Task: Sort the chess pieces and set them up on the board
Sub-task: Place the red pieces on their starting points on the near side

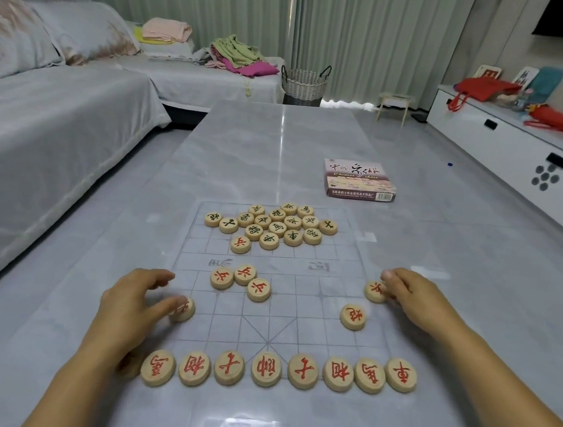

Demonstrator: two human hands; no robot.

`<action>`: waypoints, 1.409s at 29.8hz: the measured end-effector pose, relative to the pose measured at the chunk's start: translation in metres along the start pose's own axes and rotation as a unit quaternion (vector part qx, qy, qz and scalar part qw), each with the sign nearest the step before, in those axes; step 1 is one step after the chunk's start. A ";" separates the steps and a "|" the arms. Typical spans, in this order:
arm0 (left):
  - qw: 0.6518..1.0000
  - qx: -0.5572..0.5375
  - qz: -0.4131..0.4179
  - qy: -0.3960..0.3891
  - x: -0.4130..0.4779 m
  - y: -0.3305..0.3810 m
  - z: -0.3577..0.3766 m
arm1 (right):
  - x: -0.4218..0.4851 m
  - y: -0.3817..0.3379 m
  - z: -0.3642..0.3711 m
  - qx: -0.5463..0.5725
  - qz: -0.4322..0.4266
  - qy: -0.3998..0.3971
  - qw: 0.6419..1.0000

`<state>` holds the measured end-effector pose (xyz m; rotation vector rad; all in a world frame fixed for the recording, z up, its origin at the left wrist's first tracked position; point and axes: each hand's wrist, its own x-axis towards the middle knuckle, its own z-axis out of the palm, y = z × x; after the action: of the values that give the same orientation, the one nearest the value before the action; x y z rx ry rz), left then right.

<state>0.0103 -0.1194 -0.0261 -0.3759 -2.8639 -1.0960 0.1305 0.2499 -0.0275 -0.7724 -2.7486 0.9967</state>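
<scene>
While the left hand pinched a red piece on the board, the right hand gripped another red disc

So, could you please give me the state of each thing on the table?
Left hand: fingertip on a red piece.
Right hand: touching a red piece.
Near row: eight red pieces visible, lined up.
Black pieces: clustered, unsorted.
Chess box: closed.

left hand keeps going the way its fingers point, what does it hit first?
The left hand points right and slightly away; its fingertip already rests on a red-marked piece. Beyond that, probably the three-piece red cluster, though depth is uncertain.
</scene>
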 end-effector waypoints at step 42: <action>0.959 0.042 0.126 -0.249 0.029 0.131 0.121 | 0.004 0.025 -0.004 0.128 -0.027 0.025 0.991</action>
<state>0.0188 0.0609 -0.0274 -1.1221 -3.1314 -0.9353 0.1390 0.2702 -0.0403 -0.6675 -2.5166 1.2661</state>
